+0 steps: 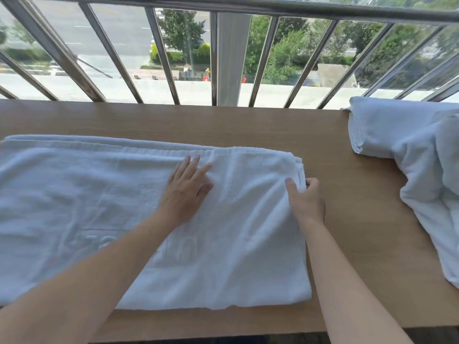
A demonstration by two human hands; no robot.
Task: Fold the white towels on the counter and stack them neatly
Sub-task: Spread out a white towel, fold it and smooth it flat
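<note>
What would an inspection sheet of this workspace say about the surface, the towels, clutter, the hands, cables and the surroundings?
Surface: wooden counter, with bare wood showing between the two lots of towels.
Job's things: flat towel spread at left and centre, layered at its right edge; rumpled towels heaped at the right, not stacked.
Clutter: nothing seen.
Hands: left hand rests flat on the flat towel with fingers straight; right hand pinches that towel's right edge.
Cables: nothing seen.
Surroundings: metal railing behind the counter; trees and a road lie below, outside.
</note>
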